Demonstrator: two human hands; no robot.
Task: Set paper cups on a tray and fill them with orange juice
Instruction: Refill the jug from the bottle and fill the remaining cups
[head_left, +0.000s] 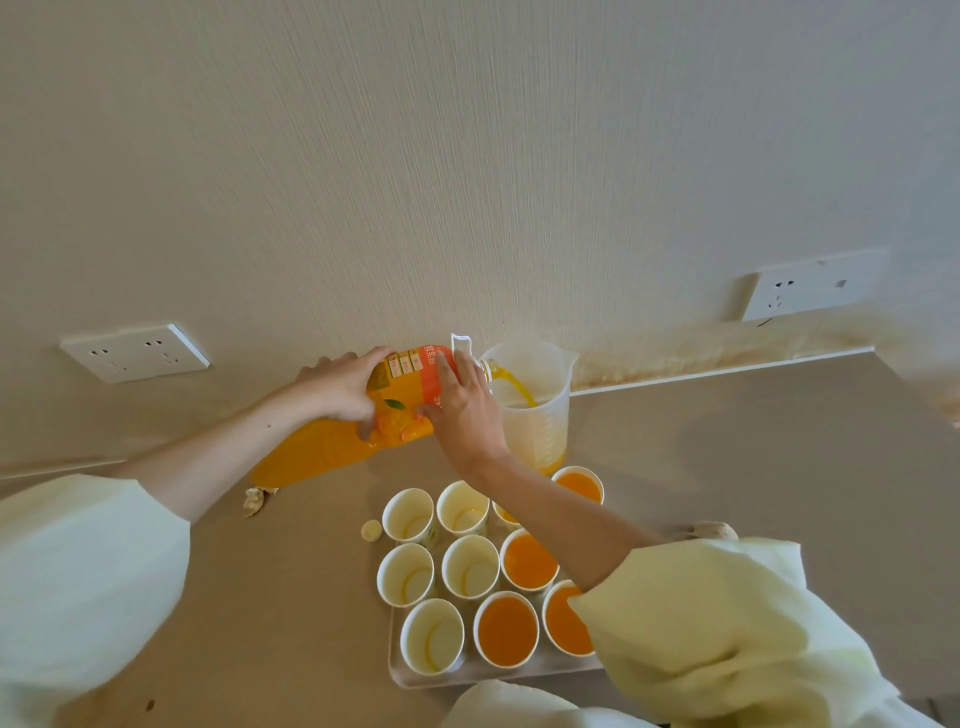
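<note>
While the left hand (340, 387) and right hand (462, 410) tilt the orange juice bottle (332, 452), fingers (371, 356) curled around it, juice (522, 387) pours into a clear jug (535, 421) beside a tray (410, 682) of paper cups (470, 566).

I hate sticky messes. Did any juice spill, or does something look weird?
No spill shows. The bottle pours cleanly into the jug. A cap and a crumpled scrap lie loose on the counter left of the tray, and the wall right of the jug looks stained brownish.
</note>
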